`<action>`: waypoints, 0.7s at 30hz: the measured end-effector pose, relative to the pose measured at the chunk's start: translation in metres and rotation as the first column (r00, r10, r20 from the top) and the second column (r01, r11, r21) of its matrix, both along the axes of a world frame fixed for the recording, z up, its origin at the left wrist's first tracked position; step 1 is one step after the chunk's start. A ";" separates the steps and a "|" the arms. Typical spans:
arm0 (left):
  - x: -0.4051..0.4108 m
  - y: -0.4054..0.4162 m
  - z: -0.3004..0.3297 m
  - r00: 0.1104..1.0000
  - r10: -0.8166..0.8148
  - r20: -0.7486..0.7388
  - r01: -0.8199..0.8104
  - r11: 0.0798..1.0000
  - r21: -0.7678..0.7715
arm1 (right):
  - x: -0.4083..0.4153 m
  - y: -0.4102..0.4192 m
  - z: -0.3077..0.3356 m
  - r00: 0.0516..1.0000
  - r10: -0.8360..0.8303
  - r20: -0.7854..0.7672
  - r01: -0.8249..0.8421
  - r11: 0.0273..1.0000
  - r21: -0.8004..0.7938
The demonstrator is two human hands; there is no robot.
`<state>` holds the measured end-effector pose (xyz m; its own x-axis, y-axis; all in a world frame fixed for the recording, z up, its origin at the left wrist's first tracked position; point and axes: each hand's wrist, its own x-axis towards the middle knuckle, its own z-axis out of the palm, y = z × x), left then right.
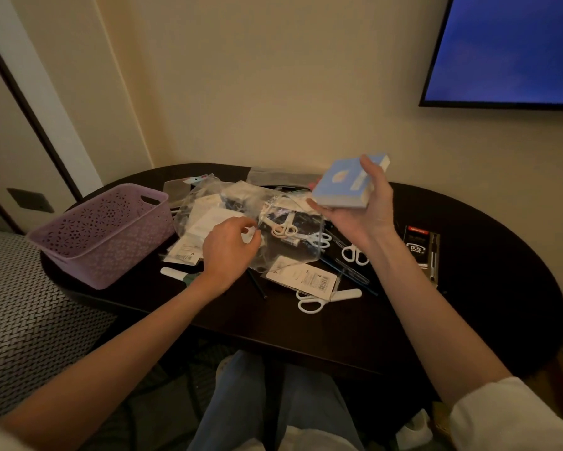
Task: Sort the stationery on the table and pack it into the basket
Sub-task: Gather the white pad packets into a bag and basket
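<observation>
The right hand (360, 206) holds a thick, light-blue rectangular notepad block (347, 183) in a curled grip above the dark oval table (469, 320), while the left hand (229, 252) pinches crinkled clear plastic packaging (241, 196) right of the perforated lilac basket (104, 232).

Bare forearms, white sleeve (501, 415) pushed up the right arm, blue jeans (241, 402), white shoe (415, 429).

The screen (508, 50) on the wall at two o'clock is cut off by the top and right edges. The clear bags (241, 203) in the middle blur what lies inside them. The left hand (229, 252) covers part of the pile. The print on the black pack (420, 249) at three o'clock is mostly too small to read. The basket (104, 232) at nine o'clock hides its own inside.
</observation>
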<state>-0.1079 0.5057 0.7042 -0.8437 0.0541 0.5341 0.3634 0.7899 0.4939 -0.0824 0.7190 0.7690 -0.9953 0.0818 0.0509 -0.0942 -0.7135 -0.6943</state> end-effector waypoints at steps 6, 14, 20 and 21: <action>0.012 0.003 0.000 0.991 -0.122 -0.047 0.126 0.986 0.107 | 0.010 -0.023 -0.019 0.992 -0.034 0.122 0.031 0.999 0.023; 0.033 0.017 0.023 0.703 -0.595 0.390 0.022 0.567 0.824 | 0.011 -0.032 -0.041 0.980 -0.109 0.164 0.038 0.922 0.385; 0.032 0.014 0.014 0.739 -0.546 0.396 -0.030 0.560 0.828 | 0.014 -0.016 -0.053 0.977 -0.067 0.201 -0.048 0.852 0.521; 0.032 0.013 0.013 0.746 -0.538 0.392 -0.007 0.582 0.813 | 0.015 -0.011 -0.053 0.973 -0.051 0.225 -0.080 0.841 0.535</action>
